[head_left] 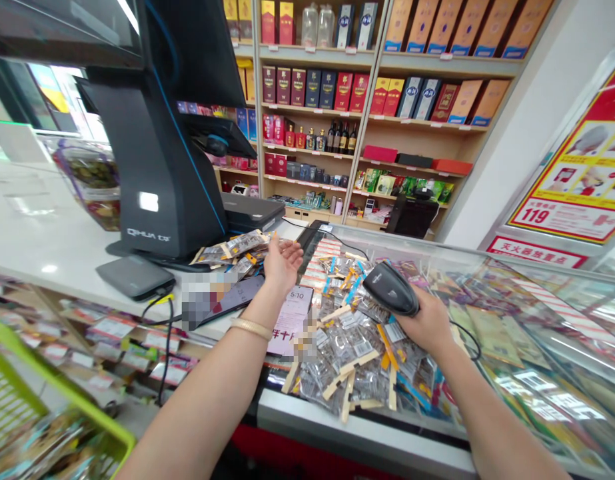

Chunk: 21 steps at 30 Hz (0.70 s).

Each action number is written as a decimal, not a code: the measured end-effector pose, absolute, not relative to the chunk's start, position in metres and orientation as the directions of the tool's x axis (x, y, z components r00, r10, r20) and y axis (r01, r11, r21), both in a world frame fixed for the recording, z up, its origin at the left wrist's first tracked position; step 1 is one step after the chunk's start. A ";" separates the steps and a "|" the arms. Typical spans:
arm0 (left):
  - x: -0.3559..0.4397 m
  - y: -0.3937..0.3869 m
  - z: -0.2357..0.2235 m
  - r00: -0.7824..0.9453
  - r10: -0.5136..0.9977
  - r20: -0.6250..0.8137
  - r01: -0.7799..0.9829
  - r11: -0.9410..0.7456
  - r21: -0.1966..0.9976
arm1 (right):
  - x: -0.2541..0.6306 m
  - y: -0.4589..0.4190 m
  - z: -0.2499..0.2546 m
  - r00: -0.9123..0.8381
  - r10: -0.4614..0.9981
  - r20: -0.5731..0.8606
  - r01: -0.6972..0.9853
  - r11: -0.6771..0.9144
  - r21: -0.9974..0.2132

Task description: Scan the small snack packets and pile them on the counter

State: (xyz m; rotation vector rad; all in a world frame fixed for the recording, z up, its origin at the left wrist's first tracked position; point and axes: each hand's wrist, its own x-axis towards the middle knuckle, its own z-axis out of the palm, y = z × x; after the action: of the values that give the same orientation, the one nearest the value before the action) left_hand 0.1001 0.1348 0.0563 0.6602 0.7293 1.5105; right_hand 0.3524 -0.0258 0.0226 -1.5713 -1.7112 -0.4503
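Shop shelves [320, 61] of boxes and bottles stand behind a glass tabletop [367, 428]. My left hand [283, 263] is open and holds nothing, palm turned up and fingers loosely curled, with a bracelet [251, 328] on the wrist. My right hand [430, 321] is closed around a black scanner [392, 289], held over a heap of small clear packets [354, 357] on the glass. A lit phone [293, 319] lies between the left forearm and that heap. Left of that forearm I see a dark phone [240, 295], partly blurred, near more packets [232, 252] beside a black register [160, 167]. Lower left is a green basket [82, 400] holding packages.
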 end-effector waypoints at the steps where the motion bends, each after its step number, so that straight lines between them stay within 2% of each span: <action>1: 0.103 0.131 0.055 0.022 0.998 0.057 -0.511 -0.038 0.859 | 0.352 -0.026 0.023 0.047 0.687 0.725 0.957 0.177 -0.230; 3: 0.108 0.123 0.053 0.286 0.938 0.195 -0.198 -0.142 0.970 | 0.351 -0.026 0.024 0.052 0.677 0.734 0.958 0.174 -0.227; 4: 0.110 0.118 0.051 0.447 0.867 0.222 -0.056 -0.220 0.974 | 0.351 -0.027 0.024 0.051 0.672 0.738 0.958 0.175 -0.226; 6: 0.111 0.111 0.047 0.706 0.688 0.167 0.138 -0.365 0.921 | 0.351 -0.027 0.025 0.049 0.667 0.744 0.958 0.178 -0.223; 8: 0.112 0.107 0.043 0.821 0.566 0.077 0.241 -0.465 0.852 | 0.350 -0.027 0.025 0.047 0.668 0.743 0.960 0.175 -0.218; 11: 0.112 0.106 0.039 0.862 0.506 -0.018 0.322 -0.521 0.790 | 0.350 -0.026 0.026 0.041 0.678 0.734 0.959 0.179 -0.219; 15: 0.112 0.107 0.039 0.878 0.477 -0.046 0.275 -0.423 0.864 | 0.350 -0.026 0.025 0.050 0.674 0.737 0.956 0.180 -0.229; 18: 0.111 0.108 0.043 0.838 0.546 -0.003 0.188 -0.282 0.941 | 0.351 -0.026 0.024 0.064 0.665 0.744 0.954 0.177 -0.240; 21: 0.111 0.111 0.047 0.707 0.703 0.079 0.058 -0.169 0.984 | 0.352 -0.026 0.024 0.070 0.660 0.748 0.948 0.190 -0.256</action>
State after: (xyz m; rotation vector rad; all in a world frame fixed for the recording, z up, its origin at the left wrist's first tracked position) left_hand 0.1106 0.1114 0.0470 1.6624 0.6212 0.6403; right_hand 0.3524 -0.0256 0.0238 -1.5436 -1.6631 -0.4524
